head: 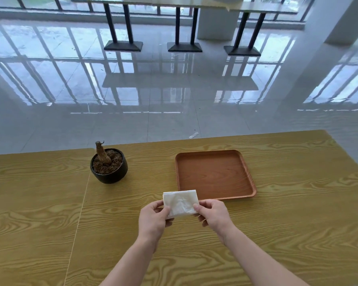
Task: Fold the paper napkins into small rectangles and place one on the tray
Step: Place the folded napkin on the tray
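Head view, looking down over a yellow wood-grain table (pixel 277 234): both hands hold one folded white napkin (pixel 180 203) up off the surface. The left hand (pixel 153 219) pinches the napkin's lower left corner, thumb on the near face, and the remaining fingers are tucked behind the paper, out of sight. The right hand (pixel 213 213) pinches the lower right edge the same way, its thumb tip on the front and its fingers mostly hidden behind the sheet and its own palm. Both grips are closed on the paper. The napkin stands as a rough rectangle rising above the fingertips; layered edges show along its top and left side, but how many folds it carries cannot be made out.

Just beyond the right fingertips lies a brown square tray (pixel 244 164) with nothing on it; the napkin's upper right corner overlaps its near left corner in this view, and whether they touch cannot be told. Beyond the left fingers, well apart, stands a black pot (pixel 110 174) of soil with a cut stump. Both forearms run off the bottom edge.
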Available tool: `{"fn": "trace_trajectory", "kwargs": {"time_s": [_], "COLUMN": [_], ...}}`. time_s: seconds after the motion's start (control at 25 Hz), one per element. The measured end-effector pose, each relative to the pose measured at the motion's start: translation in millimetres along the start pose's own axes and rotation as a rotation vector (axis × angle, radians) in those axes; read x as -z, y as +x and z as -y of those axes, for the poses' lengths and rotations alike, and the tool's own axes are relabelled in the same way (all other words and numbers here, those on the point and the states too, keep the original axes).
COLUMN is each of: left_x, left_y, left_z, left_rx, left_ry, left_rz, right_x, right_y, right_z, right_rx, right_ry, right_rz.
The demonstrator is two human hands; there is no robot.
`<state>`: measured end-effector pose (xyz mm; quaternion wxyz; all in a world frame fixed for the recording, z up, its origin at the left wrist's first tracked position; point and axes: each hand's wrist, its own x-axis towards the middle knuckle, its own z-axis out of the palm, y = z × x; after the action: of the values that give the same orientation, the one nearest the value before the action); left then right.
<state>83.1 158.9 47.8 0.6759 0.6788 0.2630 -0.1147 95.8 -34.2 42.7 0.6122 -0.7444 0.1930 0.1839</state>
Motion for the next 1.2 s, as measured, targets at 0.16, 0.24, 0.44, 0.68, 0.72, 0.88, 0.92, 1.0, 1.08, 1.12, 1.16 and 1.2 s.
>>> {"fn": "trace_trajectory", "kwargs": {"time_s": [0.16, 0.24, 0.44, 0.68, 0.72, 0.88, 0.92, 1.0, 1.08, 1.12, 1.16, 1.2], "left_x": [-16, -28, -60, -96, -100, -111, -113, -116, -119, -120, -122, -122], "left_y": [10, 15, 37, 77, 83, 112, 118, 128, 136, 140, 143, 146], "left_z": [-10, -13, -21, -30, -32, -40, -41, -41, -40, -40, -39, -38], "left_rx": [-0.057, -0.054, -0.016, -0.073, -0.095, -0.135, -0.132, -0.124, -0.123, -0.128, -0.138, -0.157], "left_ry": [0.089, 0.098, 0.083, 0.344, 0.393, 0.51, 0.526, 0.55, 0.581, 0.601, 0.623, 0.65], "left_rz": [0.03, 0.023, -0.055, -0.219, -0.232, -0.244, -0.241, -0.238, -0.24, -0.239, -0.236, -0.232], "right_x": [15, 24, 49, 65, 66, 65, 64, 61, 57, 55, 54, 53], "right_y": [-1, 4, 37, 97, 107, 142, 148, 159, 168, 172, 175, 177], "right_z": [0, 0, 11, 24, 26, 32, 33, 32, 30, 29, 30, 31], "right_rx": [0.024, 0.038, 0.053, 0.052, 0.036, 0.024, 0.024, 0.022, 0.02, 0.015, 0.008, 0.002], "right_ry": [-0.118, -0.206, -0.284, -0.328, -0.321, -0.344, -0.343, -0.35, -0.392, -0.422, -0.454, -0.485], "right_rz": [-0.116, -0.16, -0.175, -0.148, -0.138, -0.15, -0.159, -0.169, -0.166, -0.167, -0.173, -0.179]}}
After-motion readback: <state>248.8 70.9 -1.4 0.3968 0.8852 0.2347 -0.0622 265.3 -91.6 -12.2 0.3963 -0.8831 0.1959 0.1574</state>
